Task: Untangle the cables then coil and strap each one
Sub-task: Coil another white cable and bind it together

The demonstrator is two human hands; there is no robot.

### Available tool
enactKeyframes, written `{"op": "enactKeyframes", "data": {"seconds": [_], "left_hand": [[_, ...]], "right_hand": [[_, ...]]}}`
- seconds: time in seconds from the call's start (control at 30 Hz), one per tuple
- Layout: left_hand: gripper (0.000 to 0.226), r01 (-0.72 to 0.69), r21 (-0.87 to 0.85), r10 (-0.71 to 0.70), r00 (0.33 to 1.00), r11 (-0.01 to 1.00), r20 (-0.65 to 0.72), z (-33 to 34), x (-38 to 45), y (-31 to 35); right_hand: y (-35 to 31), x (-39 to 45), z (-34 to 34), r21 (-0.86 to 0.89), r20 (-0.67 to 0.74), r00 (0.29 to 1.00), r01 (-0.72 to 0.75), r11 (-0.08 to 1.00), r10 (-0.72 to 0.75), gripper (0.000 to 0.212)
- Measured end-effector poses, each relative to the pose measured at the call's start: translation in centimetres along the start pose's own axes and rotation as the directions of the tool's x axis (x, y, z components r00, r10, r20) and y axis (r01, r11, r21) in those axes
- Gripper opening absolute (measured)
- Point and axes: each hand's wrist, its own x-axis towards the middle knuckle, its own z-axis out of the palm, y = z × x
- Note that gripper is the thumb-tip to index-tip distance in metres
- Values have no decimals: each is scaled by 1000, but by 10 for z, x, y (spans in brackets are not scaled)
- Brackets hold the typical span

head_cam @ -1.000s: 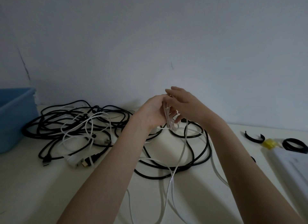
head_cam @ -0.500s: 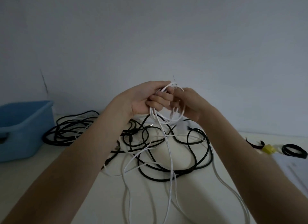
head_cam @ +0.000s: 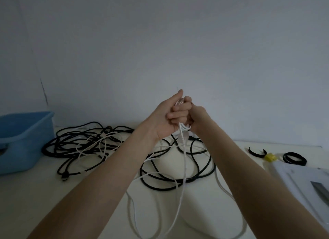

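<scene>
A thin white cable hangs in loose strands from both hands down to the table. My left hand is closed around a small coil of it, held upright above the table. My right hand presses against the left from the right, fingers closed on the same coil. Most of the coil is hidden inside the fists. Below the hands lies a loop of thick black cable. A tangled heap of black and white cables lies to the left.
A blue plastic bin stands at the left edge of the white table. Two black straps and a yellow piece lie at the right, beside a white device. A grey wall rises behind.
The hands have turned the white coil from flat-on to edge-on and closed tighter around it. The view has shifted slightly, the bin sitting further right than a second ago.
</scene>
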Motion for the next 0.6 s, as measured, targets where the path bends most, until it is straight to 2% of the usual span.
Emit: {"op": "enactKeyframes", "data": {"seconds": [0.07,0.13,0.17,0.2,0.27,0.3,0.33,0.37,0.43,0.47,0.53,0.6], "left_hand": [[37,36,30,-34,997,999,-69,-3,3,4],[37,63,0,-62,987,998,-147,-7,7,14],[38,62,-22,-65,980,998,-185,-9,8,20],[39,55,-35,-61,974,998,-219,-12,10,27],[40,26,-32,-34,963,999,-269,-15,12,40],[40,14,-17,-18,959,1000,-284,-15,14,45],[40,3,-2,-3,956,1000,-294,-15,15,50],[40,-11,10,14,955,1000,-297,-15,17,55],[41,-53,3,51,953,999,-299,-14,18,66],[41,-75,-2,71,952,997,-297,-13,17,72],[35,-125,20,126,954,992,-271,-13,11,87],[25,-193,34,196,952,981,-236,-13,0,105]], "right_hand": [[2,0,-11,-68,-1,1000,17,998,-17,18],[1,-3,-23,-150,201,979,7,989,24,15],[0,-4,-29,-259,257,964,-6,966,74,32],[-3,-5,-32,-382,245,965,9,924,91,45],[-12,-9,-33,-514,82,993,117,850,-87,47],[-15,-11,-32,-511,80,979,203,835,-188,38],[-19,-17,-30,-480,169,965,258,838,-201,32],[-20,-23,-26,-458,317,939,276,845,-135,31],[-17,-39,-15,-417,567,820,205,885,77,37],[-14,-42,-14,-351,629,766,124,928,135,39],[-13,-40,-20,-157,690,713,-15,987,121,39],[-14,-34,-29,-45,702,708,-75,996,85,33]]}}
